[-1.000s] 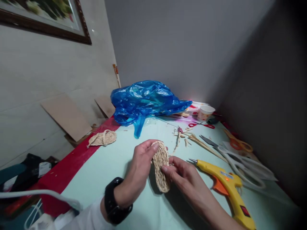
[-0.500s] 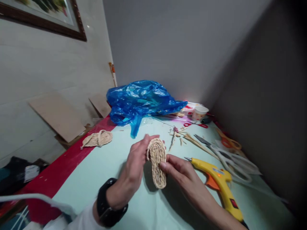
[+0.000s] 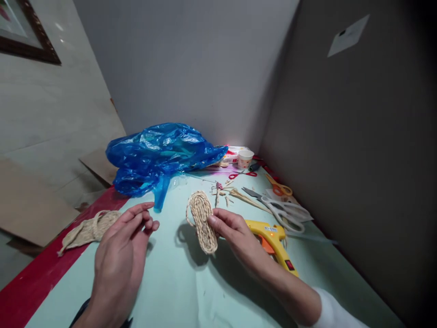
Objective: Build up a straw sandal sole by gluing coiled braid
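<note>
My right hand (image 3: 232, 234) grips a small woven straw sandal sole (image 3: 202, 220) by its right edge, holding it just above the pale green table (image 3: 177, 291). A thin straw loop sticks out at the sole's left side. My left hand (image 3: 119, 257) hovers to the left of the sole, fingers apart, holding nothing. A second straw sandal with straps (image 3: 89, 229) lies at the table's left edge, close to my left hand.
A yellow hot glue gun (image 3: 273, 239) lies just right of my right hand. White-handled scissors (image 3: 283, 209), orange scissors (image 3: 280, 188), red scissors (image 3: 243, 174), straw scraps (image 3: 239, 196) and a paper cup (image 3: 245, 159) sit further back. A blue plastic bag (image 3: 160, 152) lies at the back left. Walls stand behind and right.
My left hand has let go of the sole and moved left, opening. My right hand alone now holds the sole. The view has swung to the right.
</note>
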`<state>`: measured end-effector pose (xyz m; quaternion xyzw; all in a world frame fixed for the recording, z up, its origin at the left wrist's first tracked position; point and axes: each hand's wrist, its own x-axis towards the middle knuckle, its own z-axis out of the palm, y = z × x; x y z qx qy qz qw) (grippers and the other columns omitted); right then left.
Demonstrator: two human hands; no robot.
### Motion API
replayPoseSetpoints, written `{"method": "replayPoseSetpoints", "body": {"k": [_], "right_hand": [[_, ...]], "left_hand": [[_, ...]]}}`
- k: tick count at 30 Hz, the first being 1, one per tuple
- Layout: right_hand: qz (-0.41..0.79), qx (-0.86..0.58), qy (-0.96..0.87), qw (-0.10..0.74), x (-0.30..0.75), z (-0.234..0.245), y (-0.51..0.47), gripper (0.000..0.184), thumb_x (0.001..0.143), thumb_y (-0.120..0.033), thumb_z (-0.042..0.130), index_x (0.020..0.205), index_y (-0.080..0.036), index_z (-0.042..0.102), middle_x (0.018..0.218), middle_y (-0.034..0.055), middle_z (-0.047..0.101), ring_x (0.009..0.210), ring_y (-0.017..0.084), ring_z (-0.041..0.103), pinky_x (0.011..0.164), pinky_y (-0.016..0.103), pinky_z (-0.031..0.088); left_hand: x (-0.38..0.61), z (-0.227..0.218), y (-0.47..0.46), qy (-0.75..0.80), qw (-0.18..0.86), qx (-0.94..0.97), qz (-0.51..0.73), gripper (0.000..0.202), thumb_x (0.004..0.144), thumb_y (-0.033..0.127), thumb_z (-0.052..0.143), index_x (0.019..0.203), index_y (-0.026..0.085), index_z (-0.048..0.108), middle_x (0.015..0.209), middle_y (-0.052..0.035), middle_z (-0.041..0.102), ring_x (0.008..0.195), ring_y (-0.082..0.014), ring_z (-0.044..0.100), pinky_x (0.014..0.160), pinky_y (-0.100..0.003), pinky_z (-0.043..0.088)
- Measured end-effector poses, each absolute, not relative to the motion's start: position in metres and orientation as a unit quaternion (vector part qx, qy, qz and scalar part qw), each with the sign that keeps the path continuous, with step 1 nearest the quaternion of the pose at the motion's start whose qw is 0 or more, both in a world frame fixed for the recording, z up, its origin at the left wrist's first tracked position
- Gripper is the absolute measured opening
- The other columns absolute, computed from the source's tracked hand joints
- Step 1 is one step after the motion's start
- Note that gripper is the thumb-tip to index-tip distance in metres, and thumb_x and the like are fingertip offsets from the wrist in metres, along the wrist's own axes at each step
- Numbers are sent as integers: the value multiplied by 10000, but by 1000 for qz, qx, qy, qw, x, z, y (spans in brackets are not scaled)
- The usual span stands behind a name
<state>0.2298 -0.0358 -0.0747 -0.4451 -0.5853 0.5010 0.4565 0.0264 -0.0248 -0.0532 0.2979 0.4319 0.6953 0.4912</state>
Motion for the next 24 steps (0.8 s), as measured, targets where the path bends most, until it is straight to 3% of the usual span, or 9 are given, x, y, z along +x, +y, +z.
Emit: {"method": "replayPoseSetpoints", "body": {"k": [5, 12, 19, 24], "right_hand": [[467, -449, -613, 453, 230, -71, -40, 329, 994, -445, 504, 835, -163, 560, 802, 8, 521, 747, 128, 446, 670, 248, 327], [457, -435, -638, 442, 231, -66, -46, 324, 1020, -434, 476, 871, -168, 584, 892, 27, 612, 790, 134, 507, 685, 256, 349], [471, -419, -641, 438, 231, -67, -48, 336, 1017, -447, 473, 861, -169, 578, 863, 21, 594, 776, 129, 498, 682, 252, 358], [495, -407, -630, 438, 231, -66, -46, 320, 1000, -445, 496, 902, -162, 607, 850, 28, 589, 795, 142, 522, 693, 255, 380]], "left_hand": [[31, -50, -31, 425, 503, 340, 672, 56, 760, 142, 713, 801, 149, 751, 609, 27, 494, 535, -78, 396, 473, -171, 394], [32, -49, -38, 428, 517, 371, 642, 50, 812, 183, 714, 852, 186, 686, 554, 91, 317, 478, -63, 201, 401, -156, 249], [26, -52, -44, 444, 523, 406, 603, 115, 857, 285, 703, 818, 194, 644, 538, 108, 246, 464, -63, 153, 370, -134, 234], [28, -52, -42, 455, 502, 420, 604, 164, 897, 372, 686, 951, 222, 649, 531, 117, 251, 430, -59, 163, 349, -133, 224]]}}
